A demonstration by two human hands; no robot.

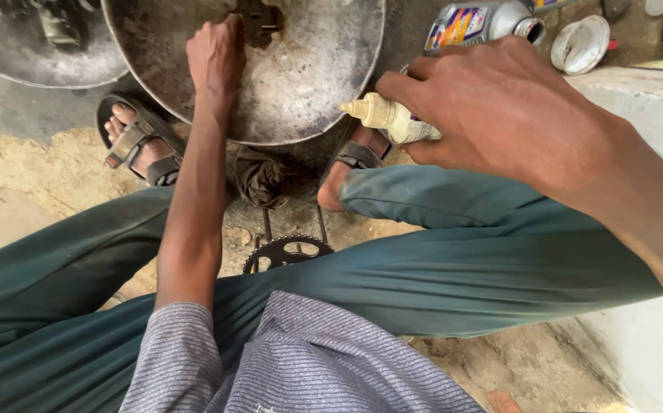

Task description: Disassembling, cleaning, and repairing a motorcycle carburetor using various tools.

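My left hand [215,55] reaches into a wide metal pan [308,76] and rests by a dark greasy metal part [259,21] at the pan's far side; whether the fingers grip it is unclear. My right hand [492,107] is closed around a small cream squeeze bottle [385,118], its nozzle pointing left over the pan's near rim. I sit with both legs in green trousers, sandalled feet on either side of the pan.
A black toothed sprocket [285,251] lies on the ground between my legs, a dirty rag [261,177] just beyond it. A second pan [33,46] sits far left. An oil can [484,23] and a white lid [580,44] lie at upper right.
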